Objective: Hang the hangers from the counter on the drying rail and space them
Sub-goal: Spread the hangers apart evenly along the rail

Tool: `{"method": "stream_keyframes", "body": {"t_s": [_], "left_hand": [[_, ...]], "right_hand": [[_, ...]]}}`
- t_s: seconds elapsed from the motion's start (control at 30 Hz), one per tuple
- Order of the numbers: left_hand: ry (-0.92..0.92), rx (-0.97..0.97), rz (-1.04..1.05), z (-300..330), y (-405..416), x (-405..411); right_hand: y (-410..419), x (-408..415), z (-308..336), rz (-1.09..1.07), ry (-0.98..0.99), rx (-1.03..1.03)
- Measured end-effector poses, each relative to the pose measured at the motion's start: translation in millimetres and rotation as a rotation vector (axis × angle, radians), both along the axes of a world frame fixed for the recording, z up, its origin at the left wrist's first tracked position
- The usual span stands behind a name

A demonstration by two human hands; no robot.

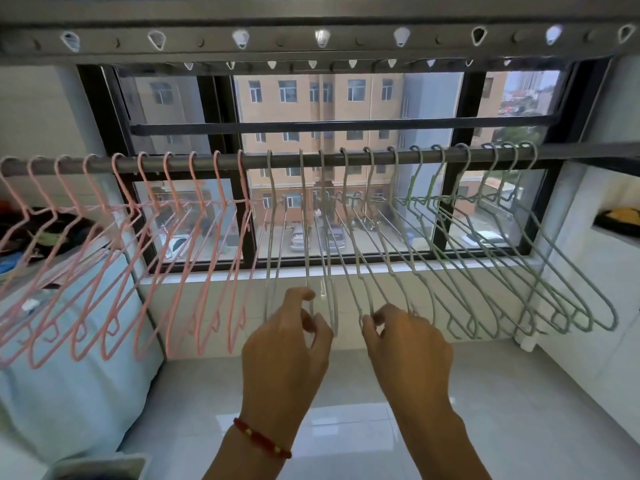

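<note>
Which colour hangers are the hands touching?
The pale grey hangers in the middle of the rail. Both the left hand and right hand pinch their bottom ends; pink and green ones hang untouched.

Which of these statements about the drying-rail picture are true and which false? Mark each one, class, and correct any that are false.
1. The pink hangers hang on the left part of the rail. True.
2. The left hand wears a red bracelet at the wrist. True.
3. Both hands rest flat on the counter. False: both are raised to the lower ends of the grey hangers in the middle.
4. The green hangers lie on the counter. False: they hang on the right part of the rail.
5. The right hand pinches a hanger's lower end. True.
</note>
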State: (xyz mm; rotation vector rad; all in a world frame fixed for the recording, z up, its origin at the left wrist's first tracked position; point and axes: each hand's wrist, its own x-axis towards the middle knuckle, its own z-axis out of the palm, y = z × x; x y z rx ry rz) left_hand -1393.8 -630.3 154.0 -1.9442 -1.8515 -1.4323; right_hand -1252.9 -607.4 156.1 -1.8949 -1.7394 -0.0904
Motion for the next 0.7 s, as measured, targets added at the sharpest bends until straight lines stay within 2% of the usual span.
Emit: {"method": "stream_keyframes", "body": {"t_s": [0.57,0.7], "left_hand": [[0.01,0.013,-0.014,-4.6,4.0,4.7],[0.023,0.024,-0.008,-4.4,2.8,5.8]], "right_hand": [[2.0,-5.0,-4.6,0.117,0.072,0.004],[-3.6,2.0,-2.3,0.091,0.141,0.138]]}}
